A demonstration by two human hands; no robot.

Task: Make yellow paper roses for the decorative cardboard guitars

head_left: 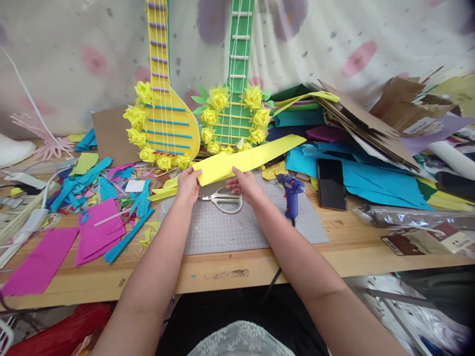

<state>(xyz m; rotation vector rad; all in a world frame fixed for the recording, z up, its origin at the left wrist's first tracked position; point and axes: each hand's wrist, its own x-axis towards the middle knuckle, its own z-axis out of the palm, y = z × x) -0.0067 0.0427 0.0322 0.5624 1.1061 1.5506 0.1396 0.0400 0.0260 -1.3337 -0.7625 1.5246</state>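
Head view: we are holding a yellow strip (247,159) just above the mat (237,232), both hands clamped on its near-left end. Our left hand (188,185) is pinching the end itself. Our right hand (245,186) is gripping the lower edge just beside it, so it is nearer the free length. The strip's long axis is running up and away to the right, past the glue gun (291,190). Scissors (224,200) are lying directly under the hands, a phone (331,184) is resting further right, and paper guitars (168,123) are crowding the counter (222,272) behind.
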